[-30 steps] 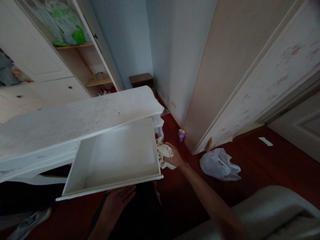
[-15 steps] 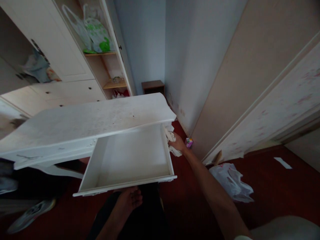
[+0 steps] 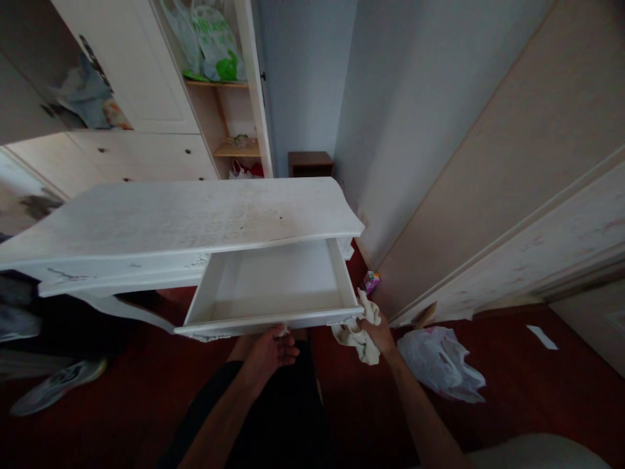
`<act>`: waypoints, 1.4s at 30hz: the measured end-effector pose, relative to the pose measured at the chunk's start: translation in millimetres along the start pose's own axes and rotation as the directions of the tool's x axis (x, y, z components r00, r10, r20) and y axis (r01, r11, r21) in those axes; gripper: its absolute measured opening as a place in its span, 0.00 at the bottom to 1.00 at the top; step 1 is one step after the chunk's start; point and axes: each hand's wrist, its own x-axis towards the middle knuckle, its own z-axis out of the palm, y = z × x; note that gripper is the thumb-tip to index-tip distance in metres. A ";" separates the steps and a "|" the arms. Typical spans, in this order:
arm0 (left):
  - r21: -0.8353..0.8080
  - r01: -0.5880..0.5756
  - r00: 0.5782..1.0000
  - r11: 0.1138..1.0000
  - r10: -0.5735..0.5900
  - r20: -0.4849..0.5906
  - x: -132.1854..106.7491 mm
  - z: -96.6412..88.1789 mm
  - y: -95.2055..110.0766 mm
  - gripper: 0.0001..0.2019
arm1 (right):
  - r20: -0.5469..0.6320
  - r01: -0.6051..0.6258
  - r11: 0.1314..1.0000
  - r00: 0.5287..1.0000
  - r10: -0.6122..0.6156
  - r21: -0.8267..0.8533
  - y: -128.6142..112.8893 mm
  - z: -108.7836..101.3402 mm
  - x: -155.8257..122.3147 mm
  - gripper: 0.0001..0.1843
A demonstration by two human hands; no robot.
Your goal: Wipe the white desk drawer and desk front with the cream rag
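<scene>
A white desk [image 3: 185, 215] stands in front of me with its right-hand drawer [image 3: 273, 286] pulled out and nothing in it. My left hand [image 3: 271, 348] reaches up under the drawer's front edge, fingers curled against it. My right hand [image 3: 375, 329] is closed on a crumpled cream cloth [image 3: 359, 335], held at the drawer's front right corner.
A white plastic bag [image 3: 442, 368] lies on the dark red floor to the right. A small colourful carton [image 3: 371, 281] sits by the wall. Behind the desk stand a white wardrobe [image 3: 146, 85] with open shelves and a small dark stool [image 3: 310, 163]. A shoe [image 3: 58, 384] lies at lower left.
My right hand has brought the cloth from the drawer's right side forward to its front right corner. My left hand rose to the drawer's front edge. The drawer shows less far out.
</scene>
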 end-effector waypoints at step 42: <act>0.151 -0.120 0.984 0.981 0.098 0.146 140.2 42.5 143.5 0.12 | -0.347 0.145 0.989 0.926 -0.149 -0.038 -98.1 79.2 4.2 0.23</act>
